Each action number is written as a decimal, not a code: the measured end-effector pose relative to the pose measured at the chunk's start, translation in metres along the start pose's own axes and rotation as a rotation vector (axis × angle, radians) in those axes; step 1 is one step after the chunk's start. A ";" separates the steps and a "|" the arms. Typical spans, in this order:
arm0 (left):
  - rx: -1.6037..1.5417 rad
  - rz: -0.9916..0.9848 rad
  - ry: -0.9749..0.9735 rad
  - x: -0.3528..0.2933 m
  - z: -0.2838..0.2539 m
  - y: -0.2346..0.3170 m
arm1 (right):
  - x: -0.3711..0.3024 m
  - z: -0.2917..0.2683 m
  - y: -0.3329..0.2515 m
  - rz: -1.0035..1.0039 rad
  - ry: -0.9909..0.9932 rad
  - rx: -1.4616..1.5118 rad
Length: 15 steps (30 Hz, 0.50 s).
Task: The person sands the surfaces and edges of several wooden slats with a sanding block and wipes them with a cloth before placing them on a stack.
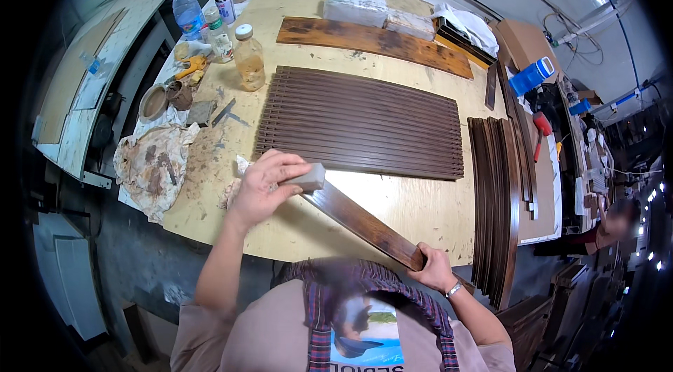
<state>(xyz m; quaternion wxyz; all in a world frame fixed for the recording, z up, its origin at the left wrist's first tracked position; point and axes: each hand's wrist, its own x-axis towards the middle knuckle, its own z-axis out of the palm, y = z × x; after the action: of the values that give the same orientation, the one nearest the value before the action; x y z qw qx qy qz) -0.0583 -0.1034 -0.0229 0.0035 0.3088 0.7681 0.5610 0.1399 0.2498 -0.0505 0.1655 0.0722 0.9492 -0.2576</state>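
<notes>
At the left edge, a stained cloth (151,165) is lying on the worktable (413,207), and a lidded jar (249,64) is standing beyond it. The left hand (263,186) is holding a grey block (306,177), fingers on one side and thumb opposite, at the far-left end of a brown slat (364,225). The slat is slanting over the table's near edge; it appears to be partway through surface work, with the amount completed not determinable. Beyond it, a row of dark slats (361,123) is lying side by side; whether these are finished or waiting cannot be told. The right hand (432,267) is gripping the slat's near end, fingers closing around it. At the right, a stack of slats (494,211) is lying lengthwise along the table; its condition is likewise not showing, so the quantity left cannot be established.
</notes>
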 end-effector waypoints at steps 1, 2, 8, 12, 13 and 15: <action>0.036 -0.037 -0.005 0.005 -0.002 -0.006 | -0.003 0.002 0.003 -0.013 -0.006 0.001; 0.075 -0.076 -0.010 0.009 -0.003 -0.016 | -0.008 0.006 0.008 -0.028 -0.014 0.003; -0.301 -0.118 0.000 0.006 -0.011 0.002 | -0.022 0.016 0.012 -0.069 0.034 -0.017; -0.055 -0.052 -0.013 0.008 -0.007 0.008 | -0.026 0.022 0.011 -0.047 0.041 0.088; 0.035 -0.086 0.089 0.006 -0.002 -0.008 | -0.027 0.023 0.010 -0.030 0.016 0.122; 0.007 -0.154 0.238 0.012 0.003 -0.014 | -0.027 0.022 0.006 0.012 -0.014 0.188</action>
<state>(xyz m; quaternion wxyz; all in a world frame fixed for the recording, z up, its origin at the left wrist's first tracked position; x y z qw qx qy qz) -0.0737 -0.0978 -0.0314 -0.0458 0.1801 0.7864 0.5891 0.1725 0.2423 -0.0622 0.1661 0.0913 0.9192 -0.3452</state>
